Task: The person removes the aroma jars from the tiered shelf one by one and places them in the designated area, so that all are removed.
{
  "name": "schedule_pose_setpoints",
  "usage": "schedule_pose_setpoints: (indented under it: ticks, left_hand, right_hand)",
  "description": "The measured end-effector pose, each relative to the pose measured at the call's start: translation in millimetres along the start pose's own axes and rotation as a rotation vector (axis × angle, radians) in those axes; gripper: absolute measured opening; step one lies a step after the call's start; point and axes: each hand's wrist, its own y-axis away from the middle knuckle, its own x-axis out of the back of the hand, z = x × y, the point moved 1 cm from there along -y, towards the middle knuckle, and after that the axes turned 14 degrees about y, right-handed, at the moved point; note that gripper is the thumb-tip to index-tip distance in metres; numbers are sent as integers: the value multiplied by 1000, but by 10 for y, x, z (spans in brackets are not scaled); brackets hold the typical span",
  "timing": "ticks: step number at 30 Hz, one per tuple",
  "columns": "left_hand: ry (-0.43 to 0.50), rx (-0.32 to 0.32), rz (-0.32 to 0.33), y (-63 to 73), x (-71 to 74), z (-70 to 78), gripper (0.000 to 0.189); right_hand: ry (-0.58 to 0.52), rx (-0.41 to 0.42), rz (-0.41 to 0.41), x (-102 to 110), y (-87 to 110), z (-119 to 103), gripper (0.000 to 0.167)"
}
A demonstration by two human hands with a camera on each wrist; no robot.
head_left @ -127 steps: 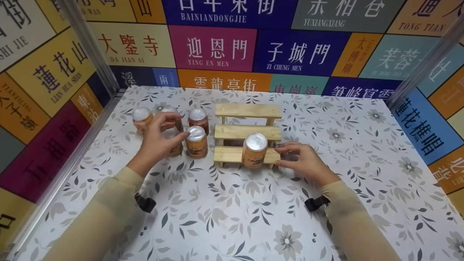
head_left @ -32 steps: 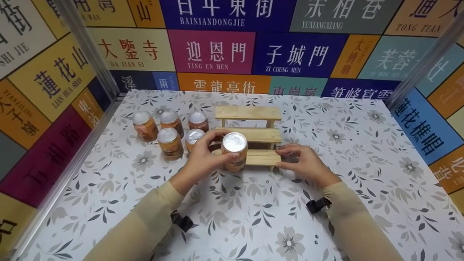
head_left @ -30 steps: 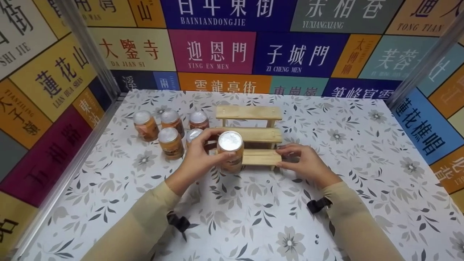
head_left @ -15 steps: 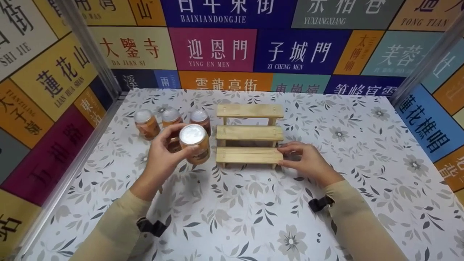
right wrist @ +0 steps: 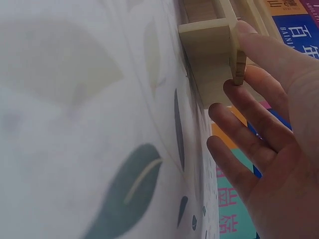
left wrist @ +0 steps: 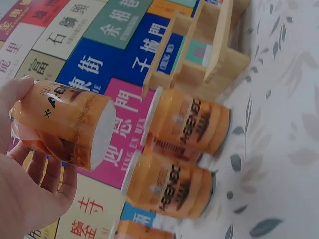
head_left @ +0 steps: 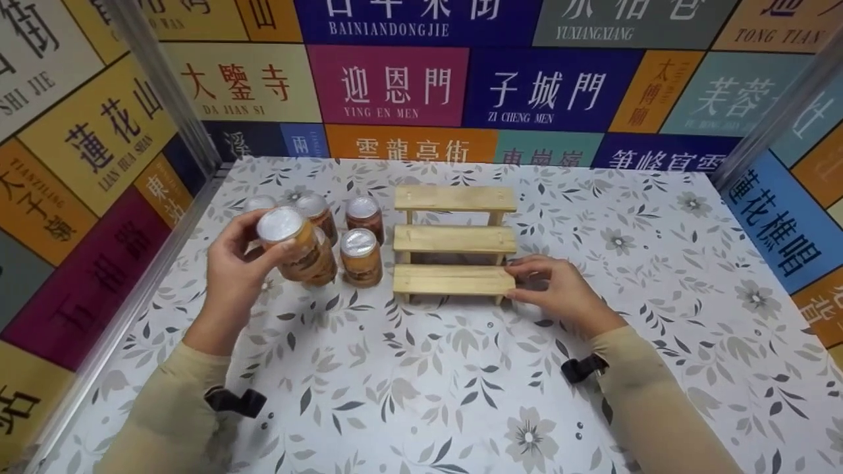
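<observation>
My left hand (head_left: 227, 273) grips a can (head_left: 280, 225) with a silver lid and orange label, held up off the table. In the left wrist view, this can (left wrist: 70, 124) lies tilted between thumb and fingers, its pale bottom showing. Close behind it are several like cans; one at front left is partly covered by the held can, another can (head_left: 361, 260) stands upright at front right. My right hand (head_left: 560, 293) pinches the right end of the lowest board of a three-step wooden stand (head_left: 454, 280). Thumb and fingertips touch that board end (right wrist: 239, 69) in the right wrist view.
Back-row cans stand left of the stand, among them a darker can (head_left: 364, 220). A flower-patterned cloth (head_left: 421, 382) covers the table. Printed panels (head_left: 388, 85) with Chinese characters wall it at the back and sides, with clear corner posts (head_left: 171, 85).
The can that stood on the lowest step was taken by my left hand, lifted off and carried left to the other cans. My right hand stays at the stand's right end.
</observation>
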Motion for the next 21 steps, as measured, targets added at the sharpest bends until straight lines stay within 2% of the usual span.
schedule_pose_setpoints:
  ticks: [6, 10, 16, 21]
  left_hand:
    - [-4, 26, 92, -78, 238, -30, 50]
    - [-20, 47, 138, -135, 371, -103, 49]
    - [-51, 56, 174, -212, 516, -255, 55]
    - [-111, 76, 194, -254, 579, -377, 58]
  right_hand:
    - [24, -2, -2, 10, -6, -7, 41]
    - [38, -10, -9, 33, 4, -23, 42]
    - [54, -32, -16, 34, 7, -24, 41]
    - [60, -11, -13, 37, 12, -33, 42]
